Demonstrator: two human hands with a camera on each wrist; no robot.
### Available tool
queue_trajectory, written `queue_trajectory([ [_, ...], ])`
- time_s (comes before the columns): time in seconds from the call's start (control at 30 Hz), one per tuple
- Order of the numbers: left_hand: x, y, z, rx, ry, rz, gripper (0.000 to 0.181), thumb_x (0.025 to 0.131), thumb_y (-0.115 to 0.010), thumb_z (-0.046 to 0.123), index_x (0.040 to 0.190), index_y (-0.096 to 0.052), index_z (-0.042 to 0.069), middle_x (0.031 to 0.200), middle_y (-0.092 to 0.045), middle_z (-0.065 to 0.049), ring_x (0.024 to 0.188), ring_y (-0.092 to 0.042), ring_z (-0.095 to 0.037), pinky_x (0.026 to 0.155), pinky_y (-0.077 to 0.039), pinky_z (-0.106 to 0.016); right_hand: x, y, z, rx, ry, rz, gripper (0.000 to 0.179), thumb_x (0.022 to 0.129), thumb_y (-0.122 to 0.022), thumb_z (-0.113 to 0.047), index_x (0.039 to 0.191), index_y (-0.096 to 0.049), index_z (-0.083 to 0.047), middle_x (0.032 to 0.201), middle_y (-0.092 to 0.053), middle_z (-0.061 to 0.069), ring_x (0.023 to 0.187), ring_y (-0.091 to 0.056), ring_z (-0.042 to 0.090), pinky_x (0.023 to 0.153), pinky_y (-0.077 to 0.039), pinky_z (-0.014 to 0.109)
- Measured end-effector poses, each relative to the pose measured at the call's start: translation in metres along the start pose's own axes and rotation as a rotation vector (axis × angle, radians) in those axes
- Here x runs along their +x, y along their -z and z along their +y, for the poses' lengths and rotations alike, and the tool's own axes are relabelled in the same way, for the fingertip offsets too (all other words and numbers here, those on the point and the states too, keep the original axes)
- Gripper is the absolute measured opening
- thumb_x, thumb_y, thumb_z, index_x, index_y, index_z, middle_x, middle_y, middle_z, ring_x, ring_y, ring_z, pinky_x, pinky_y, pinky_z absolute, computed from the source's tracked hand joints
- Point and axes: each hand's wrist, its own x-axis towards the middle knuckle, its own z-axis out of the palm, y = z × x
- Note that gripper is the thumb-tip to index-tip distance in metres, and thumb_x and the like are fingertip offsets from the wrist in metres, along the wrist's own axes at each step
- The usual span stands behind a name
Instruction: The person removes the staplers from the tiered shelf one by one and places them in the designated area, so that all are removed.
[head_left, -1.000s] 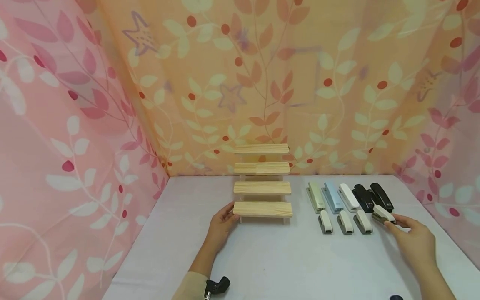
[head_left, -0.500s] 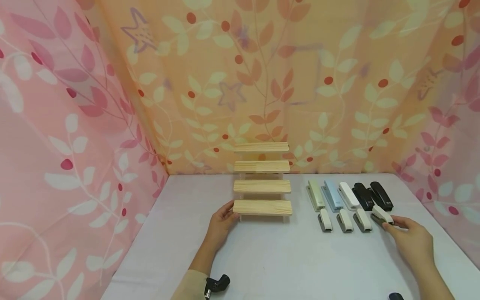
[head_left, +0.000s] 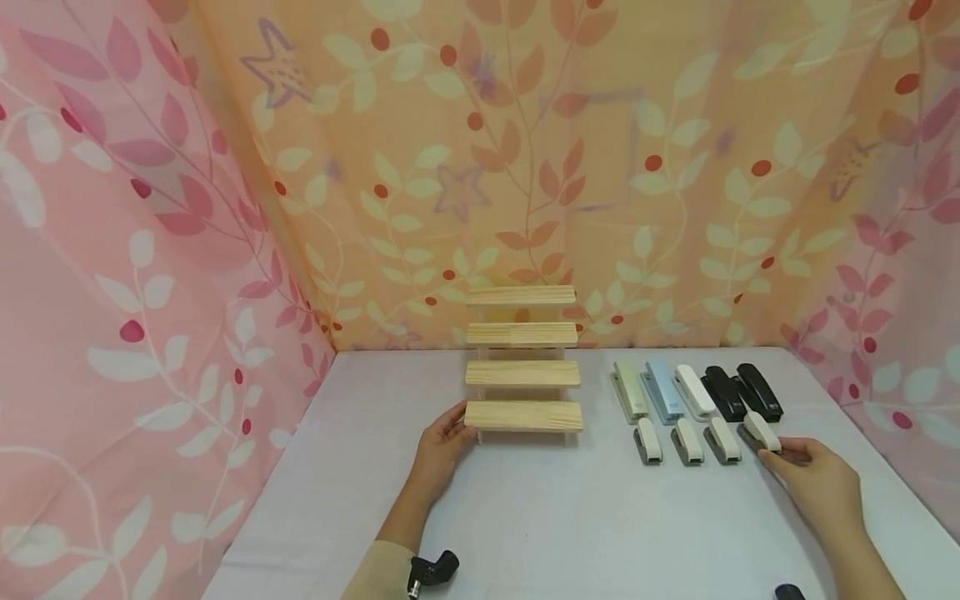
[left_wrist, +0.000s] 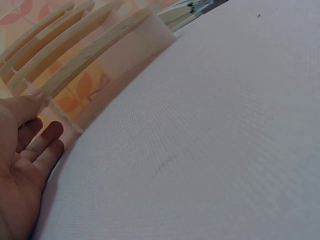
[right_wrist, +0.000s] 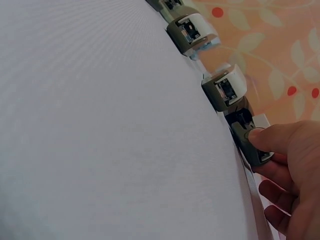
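A tiered wooden stand (head_left: 522, 415) with several pale boards rises at the back middle of the table. My left hand (head_left: 442, 450) holds the left end of its lowest board, thumb at the board's corner in the left wrist view. On the right, my right hand (head_left: 821, 487) pinches the near end of a small white-and-grey stapler (head_left: 762, 432) between thumb and fingers. This stapler is at the right end of a row of similar small staplers (head_left: 722, 440), slightly angled. In the right wrist view the thumb (right_wrist: 272, 136) lies against its grey base.
Behind the small staplers lie longer ones: a green stapler (head_left: 630, 392), a blue stapler (head_left: 662, 392), a white stapler (head_left: 696, 392) and two black staplers (head_left: 759, 392). Patterned curtains (head_left: 675, 208) enclose the white table (head_left: 570, 525) at the back and sides.
My right hand has shifted slightly left with the small stapler, which now sits closer in line with its row. The left hand stays on the stand.
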Motion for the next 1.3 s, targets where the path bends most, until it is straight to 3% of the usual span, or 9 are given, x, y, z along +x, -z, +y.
queue_trajectory([
  [0.23, 0.000, 0.000, 0.000, -0.006, 0.010, -0.001, 0.060, 0.094, -0.075, 0.016, 0.149, -0.052, 0.008, 0.150, -0.054, -0.014, 0.125, -0.062, -0.025, 0.097, -0.055, -0.018, 0.004, -0.004, 0.003, -0.038, -0.005, -0.017, 0.060, 0.089, -0.080, -0.039, 0.122, -0.062, 0.008, 0.106, -0.071, 0.030, 0.101, -0.061, 0.050, 0.081, -0.044, 0.064],
  [0.5, 0.001, 0.003, 0.002, 0.008, 0.012, 0.011, 0.060, 0.095, -0.075, 0.017, 0.149, -0.052, 0.009, 0.150, -0.054, -0.013, 0.124, -0.063, -0.023, 0.096, -0.055, -0.019, 0.006, -0.007, 0.003, -0.065, 0.047, 0.000, 0.060, 0.086, -0.083, -0.041, 0.115, -0.064, 0.007, 0.100, -0.072, 0.028, 0.095, -0.061, 0.048, 0.074, -0.045, 0.058],
  [0.87, -0.003, 0.000, 0.001, 0.022, 0.010, -0.002, 0.061, 0.094, -0.076, 0.020, 0.149, -0.053, 0.011, 0.150, -0.055, -0.012, 0.124, -0.063, -0.023, 0.097, -0.055, -0.019, 0.001, -0.001, 0.003, -0.086, 0.048, -0.054, 0.061, 0.088, -0.080, -0.040, 0.119, -0.061, 0.008, 0.104, -0.071, 0.030, 0.102, -0.057, 0.055, 0.082, -0.042, 0.066],
  [0.97, -0.002, -0.001, 0.001, 0.034, 0.020, 0.002, 0.060, 0.093, -0.077, 0.022, 0.148, -0.054, 0.012, 0.149, -0.056, -0.010, 0.124, -0.063, -0.022, 0.097, -0.055, -0.019, -0.001, 0.003, 0.004, -0.098, 0.039, -0.093, 0.064, 0.089, -0.078, -0.042, 0.123, -0.059, 0.009, 0.108, -0.070, 0.031, 0.105, -0.055, 0.056, 0.084, -0.041, 0.068],
  [1.17, 0.003, -0.003, 0.006, 0.042, -0.012, -0.030, 0.060, 0.096, -0.074, 0.023, 0.150, -0.052, 0.012, 0.153, -0.052, -0.010, 0.130, -0.060, -0.024, 0.102, -0.053, -0.021, 0.007, 0.015, 0.000, -0.159, 0.101, -0.216, 0.072, 0.094, -0.072, -0.046, 0.132, -0.053, 0.013, 0.126, -0.058, 0.039, 0.116, -0.045, 0.063, 0.091, -0.036, 0.081],
  [1.3, 0.000, -0.002, 0.010, 0.057, 0.008, 0.016, 0.058, 0.094, -0.076, 0.017, 0.148, -0.055, 0.010, 0.151, -0.054, -0.012, 0.127, -0.063, -0.026, 0.098, -0.054, -0.019, 0.009, 0.020, -0.004, -0.168, 0.115, -0.326, 0.080, 0.094, -0.070, -0.052, 0.135, -0.050, 0.014, 0.134, -0.050, 0.043, 0.121, -0.040, 0.065, 0.095, -0.034, 0.081],
])
